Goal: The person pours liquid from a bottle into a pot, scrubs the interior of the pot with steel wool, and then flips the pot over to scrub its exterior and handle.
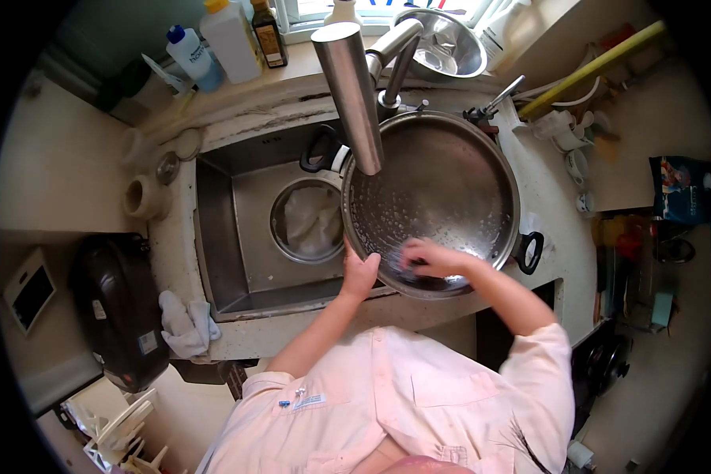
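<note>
Metal pan [450, 178] lies beneath blurred right-hand fingers [415, 253].

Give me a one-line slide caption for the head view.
Left hand grips a wet, two-handled steel pan by its edge beneath the faucet while the blurred right hand reaches inside.

blue-capped bottle [194, 60] lettered "No…", other labels illegible

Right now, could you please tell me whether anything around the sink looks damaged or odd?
Yes: dark, ragged marks run along the counter edge behind the sink, where the surface otherwise looks pale, so it seems stained or worn.
</note>
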Tool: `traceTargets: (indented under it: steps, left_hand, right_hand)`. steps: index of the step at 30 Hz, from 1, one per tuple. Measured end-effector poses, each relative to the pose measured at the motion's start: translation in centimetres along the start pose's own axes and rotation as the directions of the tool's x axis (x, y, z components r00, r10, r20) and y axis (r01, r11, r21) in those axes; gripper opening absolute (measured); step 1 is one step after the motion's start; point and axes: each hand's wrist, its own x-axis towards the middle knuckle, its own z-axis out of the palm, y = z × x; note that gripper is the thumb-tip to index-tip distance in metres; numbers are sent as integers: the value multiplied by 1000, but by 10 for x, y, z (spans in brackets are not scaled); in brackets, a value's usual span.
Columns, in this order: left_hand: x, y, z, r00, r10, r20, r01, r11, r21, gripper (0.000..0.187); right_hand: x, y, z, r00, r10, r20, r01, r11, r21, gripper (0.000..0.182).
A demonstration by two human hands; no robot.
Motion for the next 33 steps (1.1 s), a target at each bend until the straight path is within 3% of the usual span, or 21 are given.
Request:
traceTargets:
  steps: [2, 4, 6, 7, 8, 9, 10, 11, 12, 14, 16, 17, 18, 20, 22, 24, 26, 28, 30, 31, 33]
  left_hand:
    - [-3, 3, 4, 999, 23, -28, -24, 1000, -9, 67]
    - [-5, -4, 5, 999, 34, -43, -35, 999, -17, 65]
    - [-3, -8, 3, 995, 87, -49, -86, 996, 32, 64]
    - [-1, -10, 4, 998, 52, -44, -53, 998, -34, 62]
    - [-1, -8, 6, 997, 45, -57, -47, 998, -34, 59]
    - [-1, -1, 8, 997, 44, -70, -46, 998, -34, 56]
    - [-1, 2, 9, 996, 45, -83, -48, 998, -34, 53]
    - [-2, 2, 9, 995, 16, -102, -20, 999, -40, 52]
    - [-2, 2, 10, 992, -11, -122, 5, 999, -49, 50]
    - [-5, -1, 11, 993, -27, -113, 20, 998, -64, 49]
    - [-5, -3, 8, 998, 2, -61, -7, 997, -78, 48]
    - [-4, -2, 8, 997, -2, -72, -1, 999, -43, 49]
    - [-3, 2, 7, 997, -13, -79, 13, 1000, -3, 50]
    - [0, 7, 4, 996, -12, -91, 16, 999, 39, 51]
    - [4, 5, 8, 993, -4, -115, 7, 1000, 22, 50]
    - [5, -3, 7, 994, -41, -101, 38, 999, -32, 52]
    - [4, 4, 6, 994, -97, -59, 92, 992, -84, 51]
    - [3, 7, 6, 996, -79, -36, 76, 994, -74, 52]
    - [0, 11, 3, 997, 33, -75, -27, 997, 71, 54]
    - [-3, 13, 3, 984, 144, -107, -120, 972, 201, 56]
    - [-14, 27, 8, 913, 407, -28, -332, 781, 529, 60]
  right_hand:
    - [-52, 12, -25, 955, 282, 90, -249, 931, -267, 31]
    - [-71, -9, -51, 766, 594, -244, -555, 421, -718, 30]
    - [-79, -5, -60, 770, 418, -483, -534, 8, -845, 25]
    - [-77, -7, -52, 719, 482, -501, -540, -67, -839, 24]
    - [-71, -21, -40, 683, 608, -405, -526, 25, -850, 25]
    - [-62, -19, -22, 678, 688, -258, -545, 235, -805, 28]
    - [-41, -37, -18, 738, 673, 48, -432, 527, -732, 27]
    - [-30, -30, 2, 905, 425, 39, -372, 831, -413, 25]
    - [-10, -31, 14, 993, 82, -88, -93, 987, -133, 22]
    - [50, -17, 19, 852, -302, -427, 216, 947, -240, 24]
    - [82, -3, -23, 831, -254, -495, -29, 869, -495, 29]
    - [85, 15, -48, 753, -189, -630, -277, 778, -564, 29]
    - [72, 32, -62, 639, -146, -755, -517, 645, -562, 29]
    - [33, 40, -67, 447, 97, -889, -779, 530, -334, 29]
    - [6, 36, -28, 468, 263, -844, -845, 414, -340, 25]
    - [12, 21, 22, 743, 186, -643, -589, 637, -497, 26]
    - [47, -10, 15, 818, 105, -565, -307, 911, -274, 28]
    - [67, 21, -15, 635, 105, -765, -503, 808, -307, 24]
    - [52, 49, -47, 499, 118, -858, -744, 566, -355, 29]
    - [35, 45, -53, 459, 136, -878, -752, 587, -302, 27]
    - [-8, 34, -57, 531, 267, -804, -726, 633, -269, 23]
